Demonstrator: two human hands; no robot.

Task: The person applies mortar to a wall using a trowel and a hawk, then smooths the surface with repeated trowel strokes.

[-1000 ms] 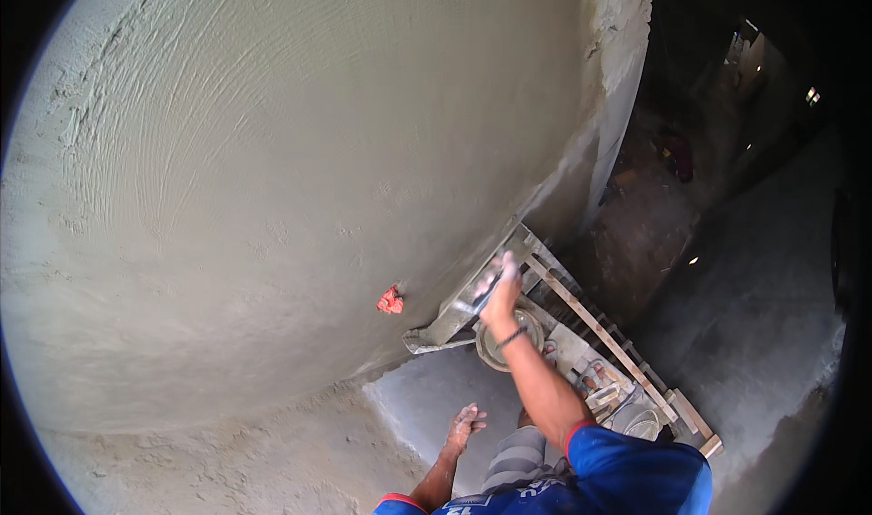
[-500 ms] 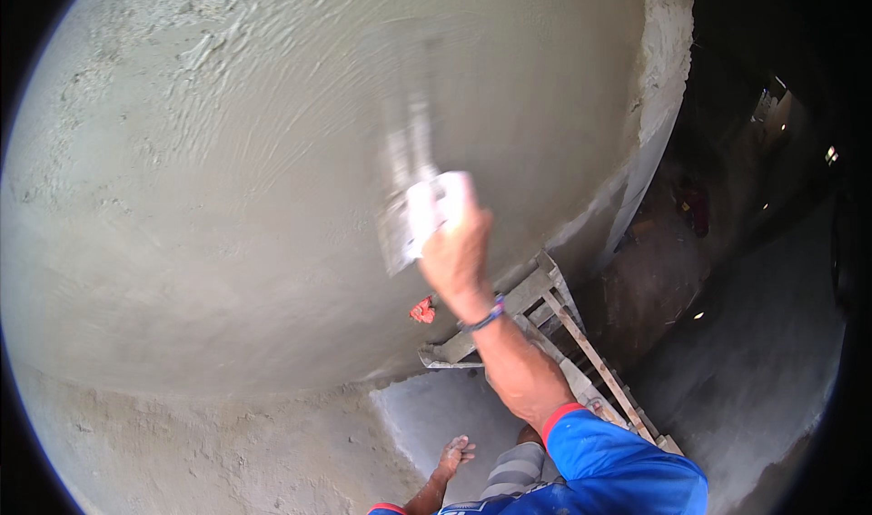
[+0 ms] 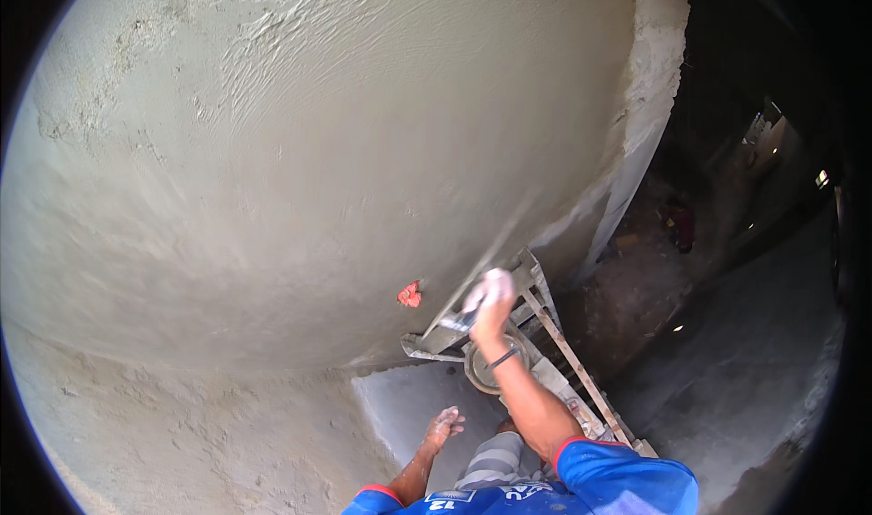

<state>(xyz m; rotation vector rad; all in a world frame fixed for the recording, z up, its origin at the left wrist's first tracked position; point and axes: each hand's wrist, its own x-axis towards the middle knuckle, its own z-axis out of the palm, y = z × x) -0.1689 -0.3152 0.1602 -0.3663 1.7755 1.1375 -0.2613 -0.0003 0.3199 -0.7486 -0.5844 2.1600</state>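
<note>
My right hand (image 3: 491, 302) is closed round the handle of a plastering trowel (image 3: 451, 306). Its long, thin blade appears nearly edge-on and slightly blurred, close to the lower part of the grey plastered wall (image 3: 327, 179); whether it touches the wall I cannot tell. Below that wrist, partly covered by the forearm, is a round bucket (image 3: 479, 370). My left hand (image 3: 442, 427) hangs low in front of my body, powdered with plaster, its fingers loosely bent and apart, with nothing in them. A crumpled red scrap (image 3: 411, 294) shows on the wall left of the trowel.
A scaffold-like stand of boards and wooden rails (image 3: 574, 347) runs beneath my right arm. The wall's rough right edge (image 3: 656, 70) borders a dark space. Rough, ridged plaster covers the wall's upper left. A pale grey panel (image 3: 400, 406) lies beside my left hand.
My right hand has brought the trowel down and right from mid-wall toward the stand, turning the blade edge-on. The bucket has come into sight. My left hand stays low with little change.
</note>
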